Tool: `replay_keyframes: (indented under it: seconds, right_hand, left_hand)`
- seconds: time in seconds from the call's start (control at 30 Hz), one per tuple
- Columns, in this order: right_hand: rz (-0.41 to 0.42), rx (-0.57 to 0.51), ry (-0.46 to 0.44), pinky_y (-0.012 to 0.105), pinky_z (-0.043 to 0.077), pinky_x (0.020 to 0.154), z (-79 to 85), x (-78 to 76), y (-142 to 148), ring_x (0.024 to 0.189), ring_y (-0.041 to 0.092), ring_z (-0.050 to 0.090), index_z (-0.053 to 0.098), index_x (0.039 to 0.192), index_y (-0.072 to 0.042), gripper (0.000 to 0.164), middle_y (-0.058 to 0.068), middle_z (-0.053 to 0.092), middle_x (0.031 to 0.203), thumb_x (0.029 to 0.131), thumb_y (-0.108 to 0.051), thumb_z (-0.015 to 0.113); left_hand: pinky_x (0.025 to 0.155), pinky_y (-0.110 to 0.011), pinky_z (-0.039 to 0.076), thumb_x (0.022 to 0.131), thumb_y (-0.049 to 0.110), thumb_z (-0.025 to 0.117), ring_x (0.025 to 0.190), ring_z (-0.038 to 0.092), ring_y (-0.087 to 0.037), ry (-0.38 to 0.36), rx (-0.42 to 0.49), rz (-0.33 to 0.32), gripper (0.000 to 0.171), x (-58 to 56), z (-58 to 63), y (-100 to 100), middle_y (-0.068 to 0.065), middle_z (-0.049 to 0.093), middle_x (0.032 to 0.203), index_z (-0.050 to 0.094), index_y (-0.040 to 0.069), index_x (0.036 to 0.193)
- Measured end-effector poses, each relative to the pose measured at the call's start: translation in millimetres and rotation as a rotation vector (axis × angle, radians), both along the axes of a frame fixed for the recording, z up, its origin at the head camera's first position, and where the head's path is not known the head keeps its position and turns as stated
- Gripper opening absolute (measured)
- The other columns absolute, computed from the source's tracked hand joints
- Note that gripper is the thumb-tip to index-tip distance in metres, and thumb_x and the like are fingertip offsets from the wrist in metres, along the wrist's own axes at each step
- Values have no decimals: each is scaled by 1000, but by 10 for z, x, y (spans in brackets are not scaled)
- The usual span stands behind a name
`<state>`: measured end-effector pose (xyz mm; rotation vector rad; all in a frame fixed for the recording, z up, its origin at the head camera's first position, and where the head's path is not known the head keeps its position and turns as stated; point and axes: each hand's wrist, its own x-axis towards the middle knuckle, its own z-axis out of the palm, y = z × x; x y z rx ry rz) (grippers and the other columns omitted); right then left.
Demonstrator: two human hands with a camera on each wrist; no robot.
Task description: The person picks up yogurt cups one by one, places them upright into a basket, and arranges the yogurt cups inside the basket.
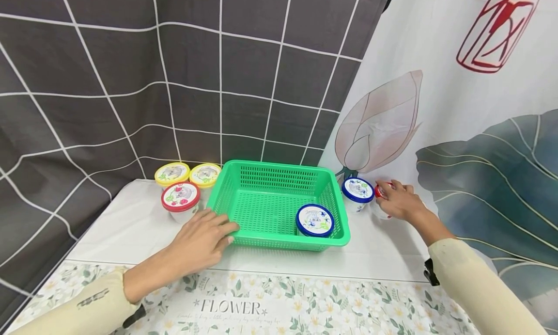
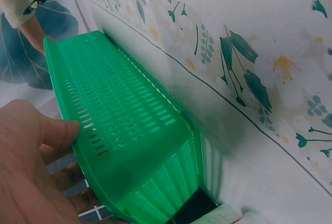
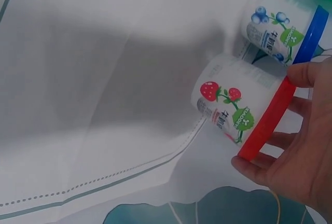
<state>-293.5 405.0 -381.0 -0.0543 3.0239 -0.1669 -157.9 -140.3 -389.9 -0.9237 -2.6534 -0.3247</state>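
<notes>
- A dark checked curtain [image 1: 244, 83] and a pale curtain [image 1: 379, 126] printed with a flower bud and large leaves form the backdrop.
- A white table [image 1: 131, 228], its near edge covered in a floral pattern with the word "FLOWER", carries the whole display.
- A green basket [image 1: 279, 243] sits at the centre, upright and mostly bare inside — one tub stands in its near right corner.
- The left hand [image 1: 202, 238] clasps the basket's near left corner, thumb on one side of the rim and fingers over it.
- The right hand [image 1: 401, 201], well apart from the left, grips a red-lidded tub [image 3: 233, 97] by its lid at the right of the basket; whether the tub is off the table cannot be told.
- A blue-lidded tub [image 1: 358, 189] stands upright between that tub and the basket, untouched.
- At the left of the basket, two yellow-lidded tubs [image 1: 172, 173] stand side by side, with a second red-lidded tub [image 1: 180, 197] just in front.
- The basket's lone occupant, another blue-lidded tub [image 1: 315, 220], suggests that the filling is at an early stage: one tub in, five outside — one of those in hand, four left standing on the table.
</notes>
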Motion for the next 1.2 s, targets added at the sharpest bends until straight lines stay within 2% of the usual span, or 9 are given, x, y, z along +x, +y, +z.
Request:
replay_keyframes:
  seconds: [0.2, 0.6, 0.83, 1.2]
  right_hand:
    - [11, 7, 2, 89, 42, 114, 20, -7, -13, 146, 78, 33, 30, 173, -4, 73, 45, 25, 171, 112, -40, 44]
    - [-17, 8, 22, 82, 51, 103, 43, 7, 23, 135, 69, 38, 35, 171, -6, 74, 47, 32, 162, 110, -45, 50]
    - [-19, 23, 34, 82, 50, 103, 70, 27, 54, 136, 69, 38, 37, 171, -6, 74, 46, 34, 161, 110, -46, 49]
    - [-30, 15, 86, 83, 47, 100, 207, 60, 110, 130, 67, 35, 38, 171, -7, 74, 47, 35, 156, 110, -48, 44]
  left_hand:
    - [120, -66, 54, 103, 14, 76, 112, 74, -26, -8, 3, 2, 22, 4, 3, 0, 2, 74, 106, 81, 17, 124]
    - [120, -66, 54, 103, 15, 76, 112, 74, -27, 2, -9, 1, 22, 7, 4, 2, 2, 74, 106, 81, 16, 124]
    - [119, -66, 55, 103, 15, 76, 111, 74, -26, 5, -10, 2, 22, -1, -10, -5, 2, 74, 105, 81, 17, 124]
    - [119, -67, 54, 103, 14, 77, 111, 74, -27, -5, -2, 0, 21, -3, -5, -1, 2, 74, 105, 81, 16, 123]
